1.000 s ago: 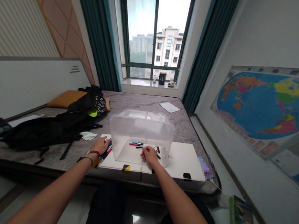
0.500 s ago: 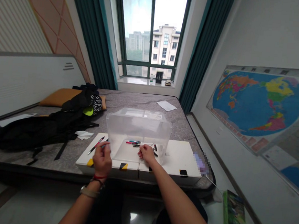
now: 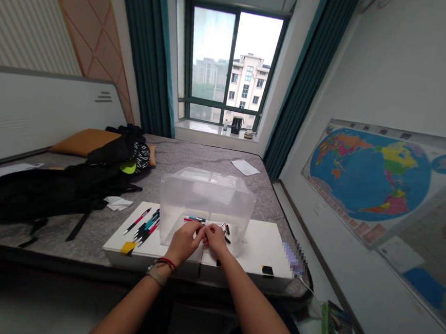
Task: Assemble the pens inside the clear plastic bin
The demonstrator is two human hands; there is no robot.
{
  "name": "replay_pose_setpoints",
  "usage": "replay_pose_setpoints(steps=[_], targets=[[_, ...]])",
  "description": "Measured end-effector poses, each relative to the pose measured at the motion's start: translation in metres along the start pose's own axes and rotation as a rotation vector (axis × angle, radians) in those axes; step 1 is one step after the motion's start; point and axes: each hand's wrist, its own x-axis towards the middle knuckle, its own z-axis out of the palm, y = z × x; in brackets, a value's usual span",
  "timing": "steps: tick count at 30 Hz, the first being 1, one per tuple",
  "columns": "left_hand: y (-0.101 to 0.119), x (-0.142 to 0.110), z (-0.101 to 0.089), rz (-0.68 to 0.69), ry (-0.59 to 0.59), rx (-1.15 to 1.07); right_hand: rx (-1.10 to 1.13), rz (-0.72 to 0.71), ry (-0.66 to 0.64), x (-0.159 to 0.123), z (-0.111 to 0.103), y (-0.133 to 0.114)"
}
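Note:
My left hand [image 3: 185, 240] and my right hand [image 3: 214, 239] meet at the mouth of a clear plastic bin [image 3: 206, 189]. Fingers on both hands are pinched together and their tips touch; whatever they hold is too small and covered to make out. The bin appears to lie on its side, its opening towards me. Inside it, behind my hands, are a red and teal pen [image 3: 194, 219] and small black pieces [image 3: 227, 233]. Left of the bin lie a bunch of teal and red pens [image 3: 147, 228] and a single red and black pen [image 3: 137, 221].
Everything stands on white boxes [image 3: 258, 242] with tape tabs, at the near edge of a grey mattress [image 3: 193, 152]. A black backpack [image 3: 51, 189] and a tissue [image 3: 118, 203] are to the left. A paper sheet [image 3: 245, 167] lies farther back.
My left hand has left the pens beside the bin, risen towards me, then moved right to meet my right hand. The right hand stays at the bin's mouth. The camera view has shifted slightly.

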Motion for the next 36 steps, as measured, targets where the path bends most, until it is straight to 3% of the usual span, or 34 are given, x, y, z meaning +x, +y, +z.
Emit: replay_pose_setpoints(steps=[3, 6, 12, 16, 19, 23, 25, 29, 32, 36], targets=[[-0.039, 0.001, 0.024, 0.068, 0.001, 0.163, 0.016, 0.001, -0.012, 0.002, 0.0, 0.003], [-0.064, -0.002, 0.033, 0.111, -0.029, 0.268, 0.012, 0.0, -0.009, 0.005, -0.001, 0.006], [-0.072, -0.01, 0.038, 0.081, -0.007, 0.326, -0.107, 0.023, -0.033, 0.003, -0.002, 0.003], [-0.067, -0.011, 0.034, 0.021, -0.038, 0.322, -0.512, -0.032, -0.084, -0.006, -0.001, -0.014], [-0.068, -0.01, 0.032, -0.029, -0.024, 0.312, -0.918, -0.117, -0.224, -0.008, -0.001, -0.039], [-0.071, -0.012, 0.033, -0.035, -0.034, 0.287, -1.345, -0.228, -0.55, 0.003, -0.004, -0.089], [-0.071, -0.013, 0.032, -0.036, -0.032, 0.285, -1.572, -0.294, -0.616, 0.013, -0.004, -0.117], [-0.07, -0.014, 0.029, -0.051, -0.024, 0.317, -1.95, -0.213, -0.745, 0.035, -0.005, -0.161], [-0.07, -0.014, 0.028, -0.056, -0.023, 0.332, -2.081, -0.145, -0.769, 0.047, -0.006, -0.169], [-0.071, -0.014, 0.027, -0.066, -0.027, 0.328, -2.119, -0.126, -0.825, 0.048, -0.008, -0.154]])
